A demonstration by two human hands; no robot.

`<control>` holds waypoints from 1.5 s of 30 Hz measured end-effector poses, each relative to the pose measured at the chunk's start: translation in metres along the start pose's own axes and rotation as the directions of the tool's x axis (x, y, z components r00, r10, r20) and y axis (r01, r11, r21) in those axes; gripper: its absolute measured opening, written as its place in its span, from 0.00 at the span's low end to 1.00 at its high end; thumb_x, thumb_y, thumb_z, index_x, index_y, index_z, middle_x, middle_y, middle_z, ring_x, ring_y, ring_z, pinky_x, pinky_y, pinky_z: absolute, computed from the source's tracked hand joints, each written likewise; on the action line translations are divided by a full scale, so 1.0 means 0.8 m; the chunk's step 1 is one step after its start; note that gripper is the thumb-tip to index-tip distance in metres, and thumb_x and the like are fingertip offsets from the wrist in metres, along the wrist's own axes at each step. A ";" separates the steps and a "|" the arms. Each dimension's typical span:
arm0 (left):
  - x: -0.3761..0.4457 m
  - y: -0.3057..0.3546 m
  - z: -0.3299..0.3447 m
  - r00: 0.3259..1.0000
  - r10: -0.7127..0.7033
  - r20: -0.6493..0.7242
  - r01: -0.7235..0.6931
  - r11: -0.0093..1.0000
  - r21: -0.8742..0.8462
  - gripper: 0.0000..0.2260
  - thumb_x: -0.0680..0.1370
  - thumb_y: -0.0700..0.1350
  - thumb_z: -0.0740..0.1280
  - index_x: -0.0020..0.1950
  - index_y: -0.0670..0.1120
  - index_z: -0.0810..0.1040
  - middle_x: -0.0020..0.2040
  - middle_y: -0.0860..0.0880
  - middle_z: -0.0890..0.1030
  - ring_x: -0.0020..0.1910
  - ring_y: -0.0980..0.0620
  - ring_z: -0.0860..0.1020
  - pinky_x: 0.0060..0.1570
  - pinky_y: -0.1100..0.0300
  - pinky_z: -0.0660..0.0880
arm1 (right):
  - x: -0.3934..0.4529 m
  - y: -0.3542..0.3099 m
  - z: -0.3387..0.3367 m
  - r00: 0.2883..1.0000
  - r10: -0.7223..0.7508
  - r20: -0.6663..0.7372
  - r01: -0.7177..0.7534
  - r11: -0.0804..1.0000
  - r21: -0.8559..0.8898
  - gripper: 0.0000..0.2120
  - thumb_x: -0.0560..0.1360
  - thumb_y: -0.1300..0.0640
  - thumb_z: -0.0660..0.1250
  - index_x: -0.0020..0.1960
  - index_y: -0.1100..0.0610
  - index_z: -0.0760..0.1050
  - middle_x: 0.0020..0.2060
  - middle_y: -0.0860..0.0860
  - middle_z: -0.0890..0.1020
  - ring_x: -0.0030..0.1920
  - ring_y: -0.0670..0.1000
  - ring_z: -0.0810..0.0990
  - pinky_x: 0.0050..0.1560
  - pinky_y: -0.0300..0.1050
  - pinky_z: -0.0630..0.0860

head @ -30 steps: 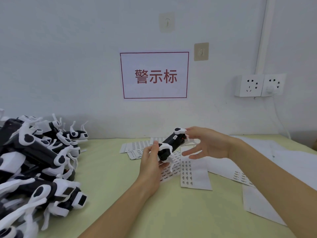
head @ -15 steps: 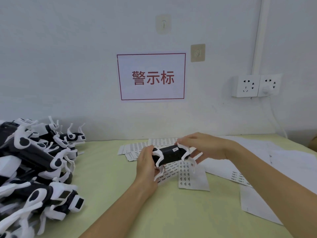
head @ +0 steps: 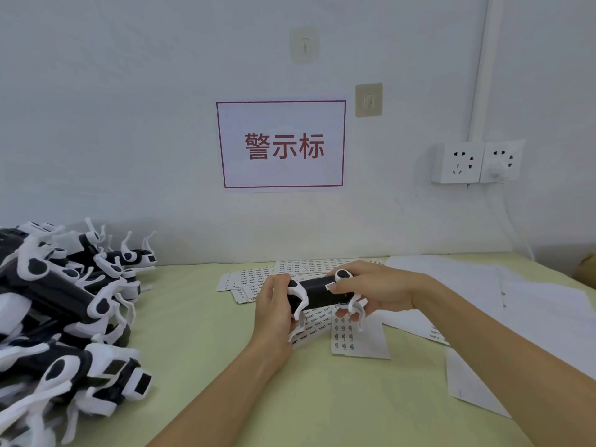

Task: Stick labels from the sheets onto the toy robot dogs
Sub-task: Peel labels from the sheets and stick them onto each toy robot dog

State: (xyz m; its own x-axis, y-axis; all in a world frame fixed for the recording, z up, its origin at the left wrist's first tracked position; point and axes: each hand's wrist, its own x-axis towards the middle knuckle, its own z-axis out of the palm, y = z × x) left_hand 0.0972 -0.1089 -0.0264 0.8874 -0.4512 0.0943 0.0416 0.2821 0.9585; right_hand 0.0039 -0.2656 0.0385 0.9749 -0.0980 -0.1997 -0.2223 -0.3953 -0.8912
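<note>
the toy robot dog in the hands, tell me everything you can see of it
The black-bodied plastic toy robot dog with white legs lies roughly level above the printed label sheets. The left hand grips one end, the right hand the other, its thumb pressing a small white label on the body. White legs hang down.

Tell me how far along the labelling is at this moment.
In hand: both hands hold one toy robot dog above the label sheets; the right hand thumb presses a small white label onto its black body, and the left hand grips the other end. Whether the dogs piled at left are labelled cannot be told.
</note>
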 end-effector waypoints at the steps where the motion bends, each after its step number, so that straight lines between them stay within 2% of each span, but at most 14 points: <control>1: 0.000 0.000 0.000 1.000 0.001 0.001 -0.001 1.000 0.001 0.06 0.75 0.43 0.55 0.40 0.42 0.65 0.22 0.48 0.65 0.21 0.48 0.60 0.26 0.62 0.52 | 0.001 0.000 0.000 1.000 0.000 -0.003 0.000 1.000 0.001 0.17 0.80 0.57 0.63 0.64 0.66 0.70 0.55 0.61 0.77 0.46 0.53 0.85 0.49 0.50 0.82; 2: 0.000 0.001 0.000 1.000 0.001 0.000 -0.001 1.000 -0.001 0.06 0.75 0.42 0.55 0.40 0.42 0.65 0.22 0.48 0.65 0.21 0.48 0.60 0.27 0.61 0.51 | 0.002 0.000 0.000 1.000 0.000 -0.004 0.000 1.000 -0.005 0.17 0.80 0.57 0.62 0.64 0.66 0.69 0.54 0.61 0.77 0.46 0.53 0.85 0.48 0.49 0.82; 5: -0.001 0.002 -0.001 1.000 -0.021 -0.009 0.021 1.000 0.003 0.05 0.76 0.42 0.56 0.41 0.42 0.65 0.22 0.48 0.64 0.22 0.47 0.61 0.24 0.67 0.54 | 0.001 -0.001 0.000 1.000 -0.002 0.007 0.003 1.000 -0.026 0.17 0.78 0.59 0.60 0.65 0.66 0.69 0.53 0.61 0.75 0.46 0.53 0.85 0.47 0.49 0.82; 8: -0.001 0.002 0.000 1.000 -0.025 -0.008 0.025 1.000 -0.004 0.05 0.75 0.42 0.56 0.41 0.42 0.66 0.23 0.49 0.66 0.23 0.47 0.61 0.21 0.66 0.55 | 0.000 -0.002 0.002 1.000 -0.005 0.001 0.005 1.000 -0.006 0.16 0.79 0.56 0.62 0.63 0.65 0.71 0.53 0.60 0.76 0.47 0.55 0.85 0.44 0.47 0.82; 13: -0.003 0.001 0.000 1.000 -0.018 -0.015 0.019 0.999 0.028 0.05 0.74 0.43 0.57 0.40 0.42 0.66 0.23 0.47 0.65 0.22 0.46 0.62 0.22 0.66 0.55 | 0.002 0.001 0.002 0.999 -0.024 -0.035 0.021 0.996 -0.084 0.20 0.81 0.53 0.63 0.64 0.68 0.67 0.50 0.60 0.74 0.50 0.58 0.85 0.49 0.52 0.82; 15: -0.002 0.001 -0.001 1.000 -0.013 -0.016 0.014 0.999 0.038 0.06 0.73 0.44 0.57 0.39 0.42 0.66 0.23 0.47 0.65 0.22 0.46 0.64 0.22 0.66 0.56 | 0.001 0.002 0.000 0.999 -0.024 -0.028 0.020 0.994 -0.107 0.20 0.81 0.53 0.63 0.64 0.68 0.67 0.50 0.62 0.74 0.52 0.60 0.84 0.50 0.54 0.81; 17: -0.003 0.001 0.000 1.000 -0.008 -0.017 0.009 0.999 0.050 0.06 0.72 0.44 0.57 0.39 0.43 0.67 0.22 0.47 0.65 0.24 0.45 0.65 0.21 0.66 0.56 | -0.001 0.002 0.000 1.000 -0.025 -0.013 0.023 0.992 -0.126 0.19 0.81 0.54 0.62 0.64 0.68 0.67 0.53 0.65 0.75 0.52 0.59 0.85 0.52 0.56 0.81; 21: -0.004 0.002 0.001 1.000 0.002 -0.022 -0.001 0.999 0.037 0.05 0.73 0.43 0.57 0.40 0.42 0.66 0.22 0.47 0.65 0.24 0.45 0.64 0.21 0.64 0.60 | -0.001 0.001 0.000 0.999 -0.032 0.000 0.032 0.992 -0.125 0.18 0.80 0.56 0.61 0.65 0.68 0.67 0.54 0.61 0.76 0.49 0.54 0.86 0.54 0.57 0.80; 25: -0.006 0.002 0.000 1.000 0.022 -0.022 -0.021 0.999 0.028 0.05 0.76 0.42 0.57 0.42 0.42 0.68 0.23 0.48 0.67 0.24 0.45 0.63 0.23 0.63 0.62 | 0.000 0.002 0.001 0.999 -0.037 -0.026 0.033 0.991 -0.133 0.19 0.80 0.55 0.62 0.64 0.68 0.68 0.52 0.61 0.75 0.51 0.58 0.85 0.55 0.60 0.80; 28: -0.009 0.002 0.001 0.999 0.054 -0.003 -0.053 0.998 0.038 0.07 0.80 0.43 0.58 0.43 0.42 0.67 0.24 0.47 0.69 0.23 0.45 0.63 0.19 0.64 0.62 | 0.000 0.001 0.003 0.997 -0.035 -0.062 0.027 0.990 -0.137 0.20 0.80 0.54 0.63 0.63 0.69 0.68 0.50 0.60 0.74 0.51 0.63 0.84 0.52 0.56 0.82; 33: -0.009 0.002 0.002 0.998 0.057 -0.009 -0.056 0.997 0.059 0.09 0.82 0.43 0.57 0.41 0.45 0.67 0.24 0.46 0.69 0.23 0.46 0.64 0.20 0.63 0.63 | 0.002 -0.002 0.005 0.994 -0.058 -0.093 0.042 0.985 -0.165 0.17 0.79 0.55 0.63 0.59 0.68 0.72 0.45 0.58 0.75 0.44 0.55 0.83 0.45 0.51 0.83; 39: -0.009 0.002 0.002 0.998 0.055 -0.018 -0.054 0.997 0.064 0.07 0.80 0.42 0.57 0.42 0.43 0.67 0.23 0.46 0.68 0.25 0.45 0.64 0.22 0.61 0.64 | 0.001 -0.001 0.005 0.993 -0.066 -0.094 0.047 0.980 -0.194 0.17 0.80 0.55 0.62 0.60 0.69 0.71 0.47 0.60 0.75 0.45 0.54 0.83 0.49 0.55 0.82; 45: -0.010 0.004 0.003 0.998 0.027 -0.052 -0.024 0.998 0.050 0.09 0.81 0.43 0.59 0.41 0.46 0.69 0.26 0.49 0.71 0.29 0.46 0.67 0.27 0.59 0.66 | 0.002 -0.002 0.008 0.990 -0.086 -0.109 0.061 0.974 -0.218 0.18 0.77 0.56 0.65 0.58 0.71 0.70 0.45 0.58 0.74 0.44 0.55 0.80 0.45 0.52 0.83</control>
State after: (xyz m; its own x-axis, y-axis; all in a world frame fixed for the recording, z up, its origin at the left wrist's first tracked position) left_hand 0.0889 -0.1062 -0.0237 0.9109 -0.3988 0.1060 -0.0029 0.2507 0.9681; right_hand 0.0062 -0.2592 0.0367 0.9838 -0.1621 -0.0765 -0.1587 -0.5899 -0.7917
